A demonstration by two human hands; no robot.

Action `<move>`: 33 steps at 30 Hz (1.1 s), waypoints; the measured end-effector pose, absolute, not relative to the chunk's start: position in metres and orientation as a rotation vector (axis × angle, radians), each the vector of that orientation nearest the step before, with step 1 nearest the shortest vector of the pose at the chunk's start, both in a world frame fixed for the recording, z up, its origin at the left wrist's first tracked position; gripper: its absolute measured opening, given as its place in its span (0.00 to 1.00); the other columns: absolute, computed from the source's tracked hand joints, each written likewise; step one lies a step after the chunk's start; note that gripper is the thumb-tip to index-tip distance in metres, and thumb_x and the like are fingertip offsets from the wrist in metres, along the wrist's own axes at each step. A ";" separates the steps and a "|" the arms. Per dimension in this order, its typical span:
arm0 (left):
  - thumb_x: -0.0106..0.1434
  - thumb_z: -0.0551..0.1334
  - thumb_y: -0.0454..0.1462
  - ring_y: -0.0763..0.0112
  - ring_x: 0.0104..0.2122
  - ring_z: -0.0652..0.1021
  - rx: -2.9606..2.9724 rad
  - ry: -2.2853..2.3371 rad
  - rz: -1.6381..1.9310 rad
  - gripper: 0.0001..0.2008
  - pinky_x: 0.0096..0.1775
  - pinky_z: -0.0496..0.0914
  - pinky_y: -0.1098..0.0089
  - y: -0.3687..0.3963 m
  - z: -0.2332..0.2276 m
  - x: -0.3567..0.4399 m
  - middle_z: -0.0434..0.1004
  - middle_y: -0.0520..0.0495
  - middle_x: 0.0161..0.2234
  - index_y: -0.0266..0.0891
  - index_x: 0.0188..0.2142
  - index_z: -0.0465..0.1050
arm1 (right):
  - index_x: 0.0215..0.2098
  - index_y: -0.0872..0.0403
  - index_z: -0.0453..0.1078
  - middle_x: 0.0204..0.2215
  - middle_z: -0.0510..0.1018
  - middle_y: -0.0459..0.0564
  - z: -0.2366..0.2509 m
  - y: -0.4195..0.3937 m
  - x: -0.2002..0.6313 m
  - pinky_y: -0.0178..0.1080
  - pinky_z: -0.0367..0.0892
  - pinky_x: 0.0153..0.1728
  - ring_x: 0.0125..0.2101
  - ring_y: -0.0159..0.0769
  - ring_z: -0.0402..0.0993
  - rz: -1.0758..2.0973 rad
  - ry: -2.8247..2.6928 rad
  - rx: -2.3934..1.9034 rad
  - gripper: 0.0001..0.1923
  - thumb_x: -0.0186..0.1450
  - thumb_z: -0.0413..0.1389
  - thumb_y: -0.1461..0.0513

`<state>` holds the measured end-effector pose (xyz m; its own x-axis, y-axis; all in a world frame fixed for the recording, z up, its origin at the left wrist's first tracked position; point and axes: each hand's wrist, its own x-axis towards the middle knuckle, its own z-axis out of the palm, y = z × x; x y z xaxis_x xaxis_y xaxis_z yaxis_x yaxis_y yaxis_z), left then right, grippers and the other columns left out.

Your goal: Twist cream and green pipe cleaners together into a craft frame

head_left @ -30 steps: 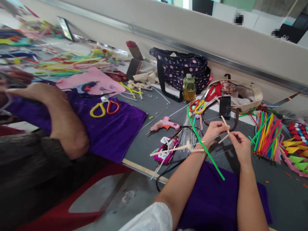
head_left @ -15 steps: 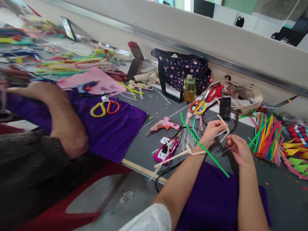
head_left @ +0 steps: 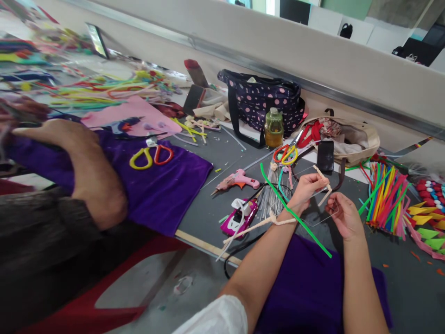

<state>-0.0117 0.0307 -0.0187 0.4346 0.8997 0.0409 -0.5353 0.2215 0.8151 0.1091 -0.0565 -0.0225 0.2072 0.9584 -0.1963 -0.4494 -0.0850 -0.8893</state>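
Two pairs of scissors are on site: one, with yellow and red handles (head_left: 142, 160), on a purple cloth (head_left: 174, 195) to the left; the other, with orange and yellow handles (head_left: 289, 156), beyond the left hand (head_left: 306, 190). Between them, a pink glue gun (head_left: 239, 180) lies on the grey table (head_left: 215, 208), with a magenta car-shaped object (head_left: 233, 226) nearer the edge. A bundle of clear sticks (head_left: 267, 204) lies close to the left wrist. At the back stand a dark patterned bag (head_left: 269, 95), a bottle (head_left: 274, 130) and a beige bag (head_left: 370, 139); a phone (head_left: 325, 157) lies in front of the latter. Coloured strips (head_left: 387, 199) are heaped to the right. A co-worker's arm (head_left: 100, 181) rests over the purple cloth. Obstructions: a green strip (head_left: 308, 228) and a knotted cream cord (head_left: 273, 218) cross the left wrist.

The item under work, a cream strip (head_left: 328, 189), is slender, twisted at its upper part and sharply bent. It is held above the table, pinched in the left fingers. The right hand (head_left: 344, 215) has curled fingers beside a thin, clear strand (head_left: 320, 221); whether they grip it cannot be determined.
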 end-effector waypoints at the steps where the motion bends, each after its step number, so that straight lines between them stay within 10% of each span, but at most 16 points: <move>1: 0.47 0.72 0.43 0.82 0.21 0.64 0.858 0.487 1.030 0.16 0.26 0.56 0.75 0.030 -0.019 -0.012 0.68 0.52 0.21 0.32 0.22 0.71 | 0.31 0.52 0.76 0.24 0.77 0.45 -0.023 -0.056 0.109 0.34 0.69 0.30 0.25 0.29 0.71 1.307 -0.621 -1.071 0.10 0.55 0.64 0.55; 33: 0.45 0.72 0.48 0.75 0.19 0.73 0.960 0.331 0.643 0.21 0.24 0.65 0.74 0.021 -0.011 -0.021 0.73 0.47 0.21 0.32 0.24 0.71 | 0.23 0.52 0.70 0.20 0.65 0.43 -0.014 -0.062 0.105 0.45 0.71 0.43 0.25 0.31 0.63 1.552 -0.752 -0.986 0.13 0.51 0.66 0.53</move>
